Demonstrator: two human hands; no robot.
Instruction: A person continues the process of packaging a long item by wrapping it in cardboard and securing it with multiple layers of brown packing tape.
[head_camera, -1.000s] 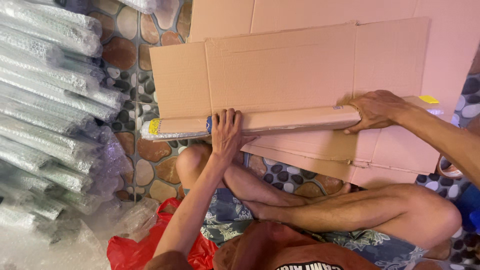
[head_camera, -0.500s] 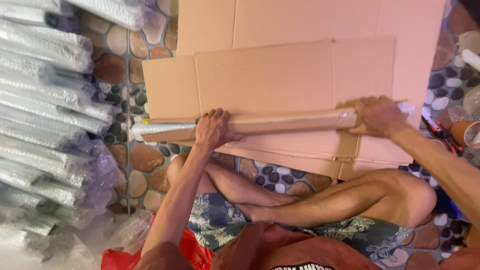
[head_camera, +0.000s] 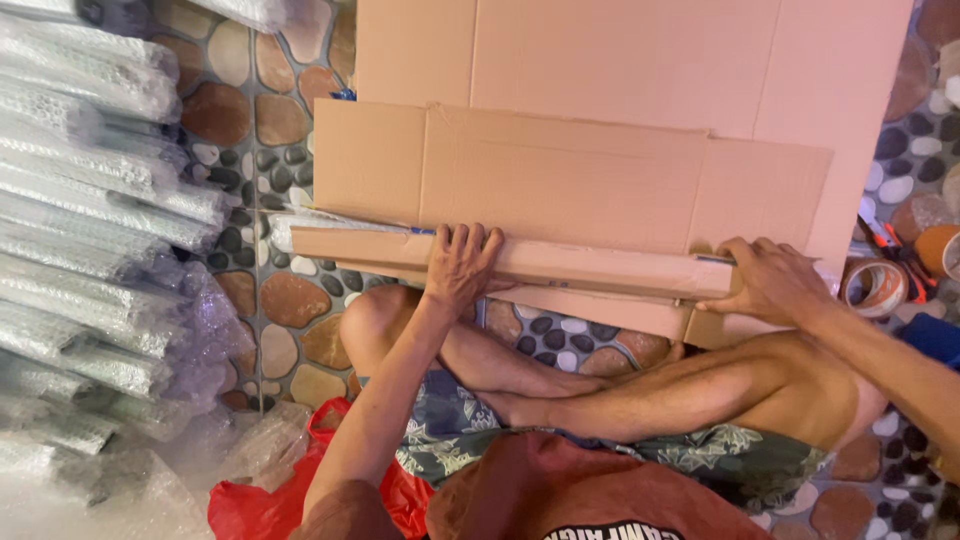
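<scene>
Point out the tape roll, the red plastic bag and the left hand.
tape roll (head_camera: 873, 287), head view, on its brown outer ring.
red plastic bag (head_camera: 245, 505), head view, on its crumpled body.
left hand (head_camera: 462, 265), head view, on the back of the hand.

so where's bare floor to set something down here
Bare pebble floor lies between the bubble-wrapped rolls and the folded cardboard, above the red bag. Crowded: tape rolls at right, and both hands, left hand and right hand, press the fold.

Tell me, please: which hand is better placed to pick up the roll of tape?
Probably the right hand. It rests on the end of the folded cardboard beside the tape roll. The left hand presses the cardboard much farther from the roll.
</scene>
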